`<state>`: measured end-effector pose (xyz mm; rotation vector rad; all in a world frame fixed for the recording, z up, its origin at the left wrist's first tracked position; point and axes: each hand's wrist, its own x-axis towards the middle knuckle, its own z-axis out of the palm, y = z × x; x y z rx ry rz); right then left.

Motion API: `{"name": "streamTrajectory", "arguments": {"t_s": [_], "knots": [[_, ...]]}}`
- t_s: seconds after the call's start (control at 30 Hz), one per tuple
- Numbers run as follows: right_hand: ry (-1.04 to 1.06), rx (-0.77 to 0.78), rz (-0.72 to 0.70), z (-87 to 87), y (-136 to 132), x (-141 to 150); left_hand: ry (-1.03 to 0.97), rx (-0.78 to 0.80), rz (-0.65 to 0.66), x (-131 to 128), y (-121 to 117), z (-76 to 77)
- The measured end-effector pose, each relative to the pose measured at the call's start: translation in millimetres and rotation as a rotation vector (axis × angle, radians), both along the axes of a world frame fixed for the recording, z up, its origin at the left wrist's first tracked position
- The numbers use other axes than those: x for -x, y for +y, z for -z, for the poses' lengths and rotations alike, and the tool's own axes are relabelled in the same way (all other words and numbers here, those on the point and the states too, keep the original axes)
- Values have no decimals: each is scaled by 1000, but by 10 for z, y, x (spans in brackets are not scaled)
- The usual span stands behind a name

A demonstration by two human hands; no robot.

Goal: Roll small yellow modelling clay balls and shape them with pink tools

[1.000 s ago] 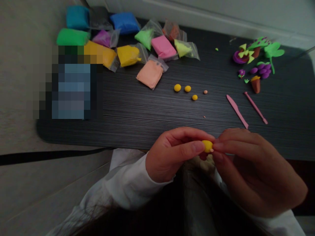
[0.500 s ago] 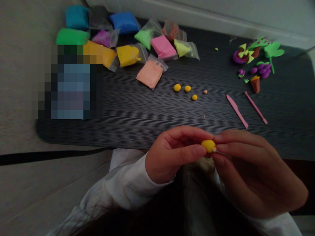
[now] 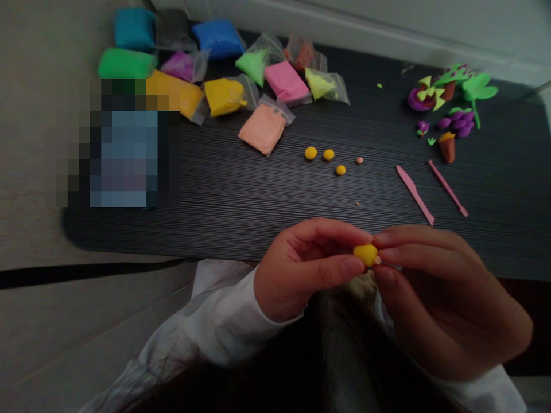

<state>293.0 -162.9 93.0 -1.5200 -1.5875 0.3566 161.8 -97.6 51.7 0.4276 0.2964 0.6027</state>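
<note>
A small yellow clay ball (image 3: 364, 254) is pinched between the thumb and fingers of my left hand (image 3: 312, 267), just past the table's near edge. At its right end sits a tiny peach clay piece (image 3: 377, 260). The fingertips and thumb of my right hand (image 3: 451, 298) close around that piece and touch the ball's right side. Farther up the table lie three more yellow clay balls, the leftmost (image 3: 310, 153) being the largest. Beside them rest a peach clay ball (image 3: 359, 160) and a peach crumb (image 3: 357, 204).
Bags of coloured clay, among them a peach bag (image 3: 263, 127), cover the back left. A pink plastic knife (image 3: 415, 195) and a thin pink modelling tool (image 3: 447, 188) lie at right. Behind them stand finished clay pieces, including a brown cone (image 3: 447, 150). A blurred-out patch (image 3: 129, 155) hides something at left.
The ball has shifted very slightly to the right in my fingers, and the peach piece shows more clearly at its end. My right hand has moved a little. The table things stay put.
</note>
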Motion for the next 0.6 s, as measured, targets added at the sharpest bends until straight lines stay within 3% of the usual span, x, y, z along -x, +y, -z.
{"name": "streamTrajectory", "arguments": {"t_s": [0.4,0.6], "knots": [[72,3,0,40,-8,-5,39,-93,-34,8,-18,17],[-2,14,-46,32,-41,-52,56,-24,-12,3,-2,-7]]}}
